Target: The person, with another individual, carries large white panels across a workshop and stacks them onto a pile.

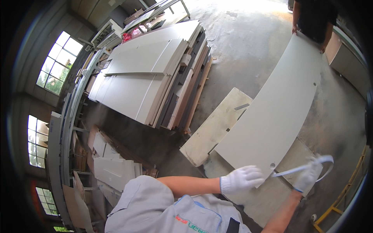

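Note:
A long white panel (272, 105) with a round hole near its near end stretches from in front of me to the far right. My left hand (243, 179), in a white knitted glove, is at the panel's near end, fingers stretched to the right; whether it presses on the panel I cannot tell. My right hand (308, 177), gloved too and blurred by motion, is closed around a pale bluish strip (292, 170). One end of the strip reaches the panel's near right corner, and the rest loops out beyond my hand.
Another person (316, 21) grips the panel's far end. Beneath it lie a worn cream board (217, 126) and other boards. A tall stack of white panels (136, 77) stands to the left, with offcuts (112, 171) nearer me. A yellow metal frame (345, 194) is at the right.

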`<state>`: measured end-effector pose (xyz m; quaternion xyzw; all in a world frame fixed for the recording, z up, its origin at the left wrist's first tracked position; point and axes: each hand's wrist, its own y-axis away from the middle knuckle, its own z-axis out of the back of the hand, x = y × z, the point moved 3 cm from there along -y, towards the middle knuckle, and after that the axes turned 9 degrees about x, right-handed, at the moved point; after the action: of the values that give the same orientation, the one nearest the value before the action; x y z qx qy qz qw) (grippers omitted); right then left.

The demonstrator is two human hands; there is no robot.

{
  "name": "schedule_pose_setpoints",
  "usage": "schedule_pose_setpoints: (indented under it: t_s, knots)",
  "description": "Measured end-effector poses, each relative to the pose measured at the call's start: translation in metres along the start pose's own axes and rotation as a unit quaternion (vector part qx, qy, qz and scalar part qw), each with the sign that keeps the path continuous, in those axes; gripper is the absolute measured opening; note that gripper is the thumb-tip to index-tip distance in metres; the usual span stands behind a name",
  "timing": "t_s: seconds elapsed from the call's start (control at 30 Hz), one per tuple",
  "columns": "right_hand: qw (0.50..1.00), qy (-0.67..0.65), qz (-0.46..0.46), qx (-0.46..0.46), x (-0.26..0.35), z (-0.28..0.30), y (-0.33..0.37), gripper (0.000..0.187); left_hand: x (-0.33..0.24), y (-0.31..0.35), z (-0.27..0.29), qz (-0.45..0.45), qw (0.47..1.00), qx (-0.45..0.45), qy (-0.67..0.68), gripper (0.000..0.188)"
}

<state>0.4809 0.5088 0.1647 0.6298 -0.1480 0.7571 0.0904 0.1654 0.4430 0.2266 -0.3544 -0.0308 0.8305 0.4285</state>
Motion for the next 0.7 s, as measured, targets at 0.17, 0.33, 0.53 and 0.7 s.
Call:
schedule_pose_setpoints:
  t_s: [0.17,0.33,0.53,0.7]
  knots:
    - [0.823,0.329,0.317,0.338,0.089,-0.153,0.058,0.023,0.021,-0.04,0.057,-0.034,0.976,0.001,-0.215,0.04]
    - [0.846,0.433,0.285,0.12,0.099,-0.093,0.068,0.035,0.164,0.045,0.078,0.137,0.936,0.028,-0.324,0.006]
    - [0.892,0.431,0.122,-0.067,0.087,0.006,0.094,0.028,0.27,0.117,0.149,0.388,0.862,-0.053,-0.321,0.014]
    - [0.904,0.38,-0.03,-0.194,0.042,0.069,0.12,0.027,0.305,0.123,0.163,0.428,0.86,-0.245,-0.131,0.03]
